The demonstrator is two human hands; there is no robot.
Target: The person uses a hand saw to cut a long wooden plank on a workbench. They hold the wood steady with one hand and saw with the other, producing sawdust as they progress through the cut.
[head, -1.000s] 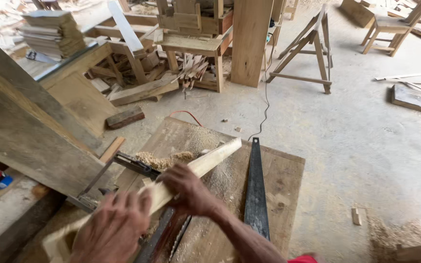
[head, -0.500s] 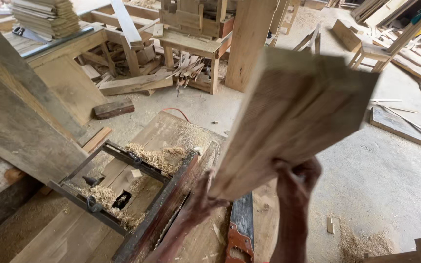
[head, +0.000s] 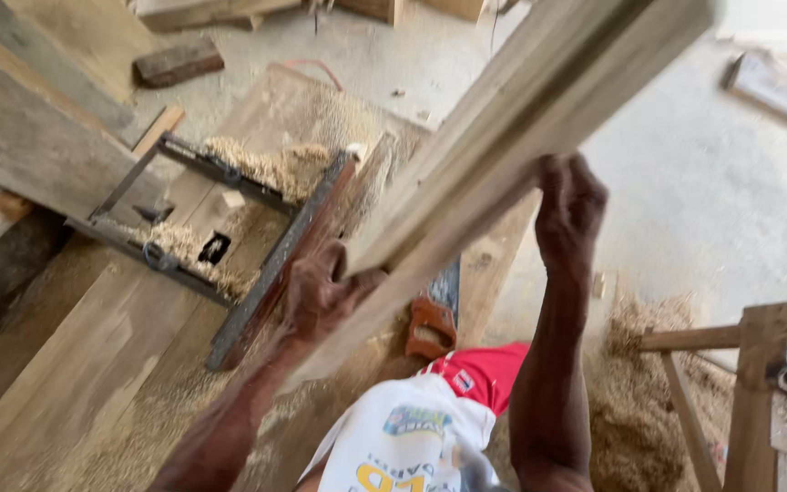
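Here a long pale plank (head: 521, 128) is held up off the worktop (head: 75, 364) by both hands, tilted so that its far end rises toward the upper right and its near end drops to just above the worktop. The left hand (head: 321, 292) is closed around the lower edge of the plank near that low end, fingers wrapped underneath, apparently so that the weight is carried from below. The right hand (head: 571, 205) is closed on the plank's right edge further up, where the raised length can be steadied and kept from twisting. Both grips look firm; no other thing is held in either hand.

Below the plank, a dark metal frame (head: 229, 228) is set into the worktop, and heaps of sawdust (head: 257, 164) lie inside and along it, presumably left where cutting is done. A handsaw with a reddish handle (head: 430, 323) lies flat on the worktop directly beneath the plank, its blade mostly hidden by it. To the right of the plank, well apart from it, more sawdust is piled on the concrete floor (head: 703, 200) beside a wooden trestle (head: 749, 364). Left of the plank, beyond the frame, broad grey boards (head: 38, 137) are leaned at an angle.
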